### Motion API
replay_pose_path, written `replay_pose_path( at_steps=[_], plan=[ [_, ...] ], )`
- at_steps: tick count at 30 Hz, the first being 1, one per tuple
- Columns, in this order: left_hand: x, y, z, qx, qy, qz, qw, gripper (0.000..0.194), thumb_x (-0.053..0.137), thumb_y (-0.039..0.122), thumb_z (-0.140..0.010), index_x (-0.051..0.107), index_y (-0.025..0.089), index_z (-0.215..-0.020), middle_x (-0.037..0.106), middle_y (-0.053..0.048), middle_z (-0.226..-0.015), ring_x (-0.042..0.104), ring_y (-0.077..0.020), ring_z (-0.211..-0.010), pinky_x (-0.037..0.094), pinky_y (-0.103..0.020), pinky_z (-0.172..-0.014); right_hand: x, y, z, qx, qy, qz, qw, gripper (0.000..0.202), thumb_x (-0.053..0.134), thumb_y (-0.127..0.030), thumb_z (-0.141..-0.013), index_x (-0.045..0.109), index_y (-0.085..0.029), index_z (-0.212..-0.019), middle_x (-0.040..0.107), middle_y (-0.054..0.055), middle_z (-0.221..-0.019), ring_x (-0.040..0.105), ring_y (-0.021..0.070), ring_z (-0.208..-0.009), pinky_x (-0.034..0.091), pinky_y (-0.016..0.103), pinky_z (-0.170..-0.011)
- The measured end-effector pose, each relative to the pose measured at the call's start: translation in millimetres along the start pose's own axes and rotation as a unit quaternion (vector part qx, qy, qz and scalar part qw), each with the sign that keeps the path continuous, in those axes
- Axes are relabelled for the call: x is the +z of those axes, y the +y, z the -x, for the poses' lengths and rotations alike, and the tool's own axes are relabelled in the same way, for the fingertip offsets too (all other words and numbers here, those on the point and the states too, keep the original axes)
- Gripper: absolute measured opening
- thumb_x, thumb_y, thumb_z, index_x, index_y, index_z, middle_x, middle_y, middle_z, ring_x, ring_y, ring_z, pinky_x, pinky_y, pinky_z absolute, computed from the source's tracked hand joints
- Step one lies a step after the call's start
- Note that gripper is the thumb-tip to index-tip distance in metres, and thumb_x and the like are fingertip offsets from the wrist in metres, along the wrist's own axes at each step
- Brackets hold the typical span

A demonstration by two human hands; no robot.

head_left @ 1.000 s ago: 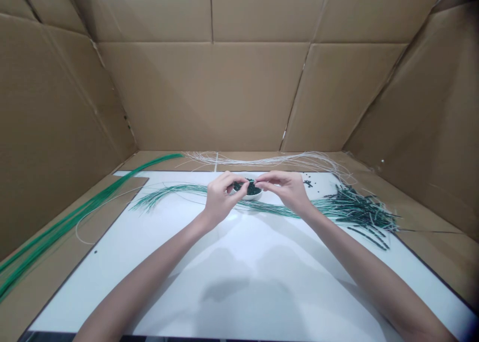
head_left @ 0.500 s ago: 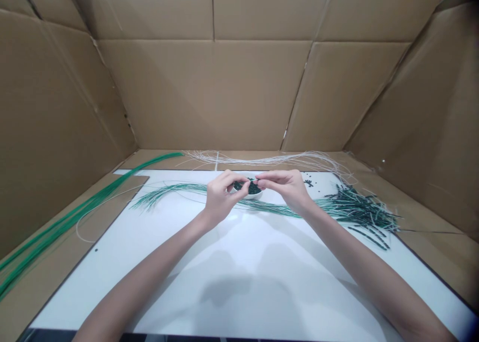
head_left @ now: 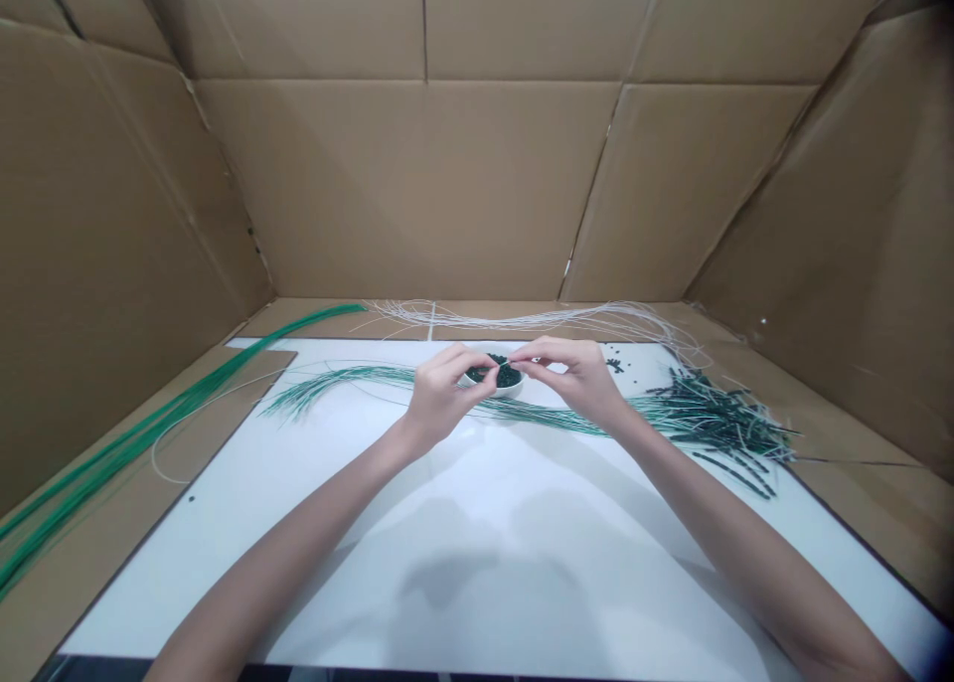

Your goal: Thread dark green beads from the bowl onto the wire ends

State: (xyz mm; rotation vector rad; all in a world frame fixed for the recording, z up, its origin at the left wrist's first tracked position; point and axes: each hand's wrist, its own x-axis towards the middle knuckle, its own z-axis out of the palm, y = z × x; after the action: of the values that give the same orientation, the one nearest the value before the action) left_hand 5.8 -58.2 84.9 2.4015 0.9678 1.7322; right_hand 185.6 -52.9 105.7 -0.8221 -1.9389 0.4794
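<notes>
We stretch a thin wire (head_left: 505, 365) above the bowl (head_left: 507, 395), left hand (head_left: 438, 394) and right hand (head_left: 577, 376) each pinching it in a closed fingertip grip; any bead on it we cannot make out. The beaded strands (head_left: 719, 419) heaped rightward look done; loose beads (head_left: 509, 376) and bare green wires (head_left: 190, 416) seem left.
</notes>
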Motion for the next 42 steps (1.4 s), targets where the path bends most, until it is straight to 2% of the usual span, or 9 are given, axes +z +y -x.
replay_pose_path(
  at_steps=[5, 12, 21, 32, 42],
  plan=[
    [0.6, -1.8, 1.1, 0.007, -0.006, 0.002, 1.0, 0.005, 0.057, 0.017, -0.074, 0.062, 0.016, -0.072, 0.062, -0.001, -0.067, 0.053, -0.0077, -0.061, 0.042, -0.018, -0.054, -3.0, 0.2, -1.3, -0.02, -0.026, 0.026, 0.999, 0.014, 0.056, -0.024, -0.077, 0.069, -0.02, -0.081, 0.067, 0.003, -0.076, 0.059, 0.012, -0.065, 0.047, 0.025, -0.059],
    [0.7, -0.8, 0.6, -0.011, 0.003, 0.014, 1.0, 0.004, 0.058, 0.016, -0.073, 0.062, 0.016, -0.072, 0.062, -0.001, -0.067, 0.052, -0.0076, -0.06, 0.04, -0.017, -0.051, -0.3, 3.6, -0.1, 0.049, -0.039, -0.045, 0.997, 0.016, 0.056, -0.028, -0.076, 0.069, -0.02, -0.082, 0.066, 0.002, -0.074, 0.058, 0.0107, -0.06, 0.048, 0.023, -0.056],
    [-1.2, 2.4, -1.7, -0.001, 0.02, 0.013, 1.0, 0.005, 0.058, 0.017, -0.074, 0.062, 0.017, -0.072, 0.062, 0.0, -0.065, 0.051, -0.0074, -0.057, 0.04, -0.018, -0.05, 5.6, 2.2, -0.6, 0.111, -0.003, -0.128, 0.985, 0.019, 0.061, -0.035, -0.071, 0.069, -0.018, -0.078, 0.068, 0.003, -0.073, 0.061, 0.0121, -0.058, 0.051, 0.024, -0.054],
    [-0.9, 2.2, -1.2, -0.003, 0.023, 0.017, 1.0, 0.005, 0.057, 0.017, -0.074, 0.062, 0.017, -0.072, 0.062, 0.0, -0.065, 0.051, -0.0075, -0.057, 0.04, -0.018, -0.05, 3.7, -1.9, -1.8, 0.118, 0.004, -0.152, 0.981, 0.016, 0.065, -0.033, -0.068, 0.07, -0.02, -0.075, 0.068, 0.003, -0.07, 0.06, 0.0118, -0.058, 0.051, 0.024, -0.053],
    [-0.9, 3.4, -1.1, 0.0, 0.019, 0.018, 1.0, 0.004, 0.058, 0.015, -0.073, 0.062, 0.016, -0.072, 0.062, 0.0, -0.066, 0.051, -0.0074, -0.058, 0.04, -0.018, -0.05, 3.6, 0.7, -1.8, 0.108, 0.004, -0.124, 0.986, 0.017, 0.063, -0.033, -0.069, 0.07, -0.019, -0.076, 0.068, 0.003, -0.071, 0.06, 0.0119, -0.058, 0.051, 0.024, -0.053]
  ],
)
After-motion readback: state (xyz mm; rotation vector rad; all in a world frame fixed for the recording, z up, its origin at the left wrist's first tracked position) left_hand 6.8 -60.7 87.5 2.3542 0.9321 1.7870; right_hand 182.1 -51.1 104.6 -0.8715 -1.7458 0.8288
